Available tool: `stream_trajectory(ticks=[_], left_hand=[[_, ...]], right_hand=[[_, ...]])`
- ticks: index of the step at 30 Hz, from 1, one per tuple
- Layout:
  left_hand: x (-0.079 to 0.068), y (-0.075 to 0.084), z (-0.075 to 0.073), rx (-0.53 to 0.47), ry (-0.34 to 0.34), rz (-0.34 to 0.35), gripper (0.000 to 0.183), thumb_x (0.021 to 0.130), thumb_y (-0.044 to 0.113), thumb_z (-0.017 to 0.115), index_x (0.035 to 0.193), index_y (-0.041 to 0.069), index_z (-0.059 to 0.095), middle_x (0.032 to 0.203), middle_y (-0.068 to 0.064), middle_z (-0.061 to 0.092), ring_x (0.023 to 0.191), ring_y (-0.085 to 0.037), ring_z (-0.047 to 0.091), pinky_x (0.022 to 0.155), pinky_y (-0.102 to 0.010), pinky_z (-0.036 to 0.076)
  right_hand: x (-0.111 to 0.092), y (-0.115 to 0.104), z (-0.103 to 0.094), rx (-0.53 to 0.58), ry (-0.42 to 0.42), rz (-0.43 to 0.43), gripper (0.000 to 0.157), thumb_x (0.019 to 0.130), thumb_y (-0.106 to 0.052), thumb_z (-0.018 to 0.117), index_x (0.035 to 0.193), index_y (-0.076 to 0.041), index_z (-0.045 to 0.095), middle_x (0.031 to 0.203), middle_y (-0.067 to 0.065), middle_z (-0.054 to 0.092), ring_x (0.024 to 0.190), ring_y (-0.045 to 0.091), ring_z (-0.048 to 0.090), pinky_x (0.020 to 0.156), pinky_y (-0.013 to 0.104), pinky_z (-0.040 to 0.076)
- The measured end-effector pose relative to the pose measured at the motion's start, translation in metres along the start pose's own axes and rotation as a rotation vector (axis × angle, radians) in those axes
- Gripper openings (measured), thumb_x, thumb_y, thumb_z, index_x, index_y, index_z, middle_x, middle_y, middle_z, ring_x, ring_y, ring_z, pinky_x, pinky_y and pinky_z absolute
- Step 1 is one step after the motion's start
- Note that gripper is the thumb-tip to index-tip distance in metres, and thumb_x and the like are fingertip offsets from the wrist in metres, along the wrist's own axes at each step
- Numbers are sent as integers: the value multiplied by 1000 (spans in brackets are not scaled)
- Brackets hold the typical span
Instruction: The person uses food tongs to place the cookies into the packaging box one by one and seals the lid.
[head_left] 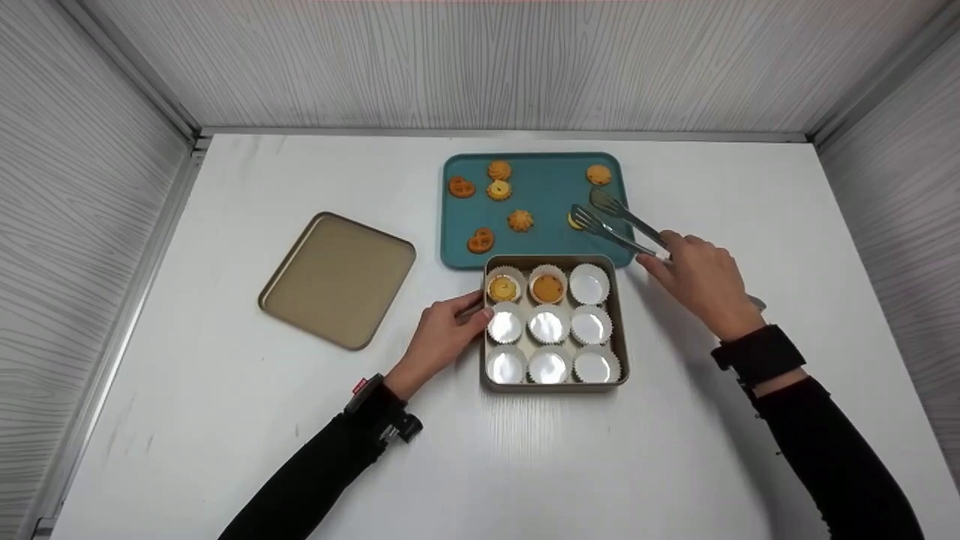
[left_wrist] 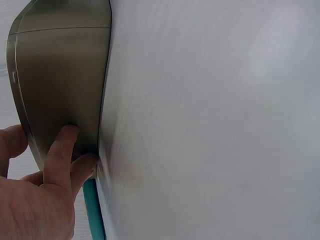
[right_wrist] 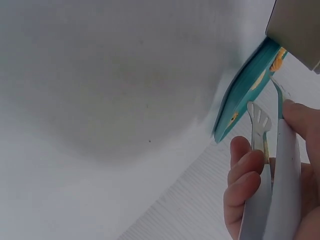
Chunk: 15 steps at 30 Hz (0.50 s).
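The yellow cookie [head_left: 574, 222] on the teal tray [head_left: 551, 176], upper right of the frame's centre, should be light and crumbly, best taken gently by its edges. The right grip [head_left: 705, 281], angled in from lower right, clasps spread tongs [head_left: 609, 202]; the left grip [head_left: 441, 334] rests extended fingers against the tin [head_left: 555, 388].

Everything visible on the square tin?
The square tin is gold, metallic-looking, with rounded corners and open top. It sits upright on the table. Inside are nine white fluted cups, three by three; the far-left one holds a yellow-centred cookie, the far-middle one a brown cookie, the rest are empty. The left hand grips its left wall. Its far side is at the teal tray's near edge; contact unclear.
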<state>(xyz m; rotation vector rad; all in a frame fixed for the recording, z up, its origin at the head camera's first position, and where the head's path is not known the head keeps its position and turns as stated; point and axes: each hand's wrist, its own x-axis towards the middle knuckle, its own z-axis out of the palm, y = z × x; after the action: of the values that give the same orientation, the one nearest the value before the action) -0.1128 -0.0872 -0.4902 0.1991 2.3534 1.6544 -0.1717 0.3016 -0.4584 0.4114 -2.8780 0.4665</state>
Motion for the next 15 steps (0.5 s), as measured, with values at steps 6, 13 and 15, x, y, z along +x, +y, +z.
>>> stream_trajectory(ticks=[6,13,15], left_hand=[[0,-1,0,-16,2,-1,54,103,28,67,146,-2,56,142,-18,61,125,-24,63,103,-35,51],[0,-1,0,-1,1,10,53,103,27,67,145,-2,57,141,-18,61,126,-24,63,104,-35,51],[0,-1,0,0,1,15,53,102,26,67,145,-3,57,141,-18,61,125,-24,64,103,-35,51]], right_hand=[[8,10,-4,-21,-79,-37,47,97,-36,75,120,3,68,79,17,66,67,35,62,56,54,51],[21,25,-6,-4,-183,-60,43,97,-35,74,121,0,68,87,16,69,75,33,66,64,52,54],[23,30,-6,8,-186,-73,43,97,-34,74,123,-1,68,88,17,70,77,33,67,66,52,54]])
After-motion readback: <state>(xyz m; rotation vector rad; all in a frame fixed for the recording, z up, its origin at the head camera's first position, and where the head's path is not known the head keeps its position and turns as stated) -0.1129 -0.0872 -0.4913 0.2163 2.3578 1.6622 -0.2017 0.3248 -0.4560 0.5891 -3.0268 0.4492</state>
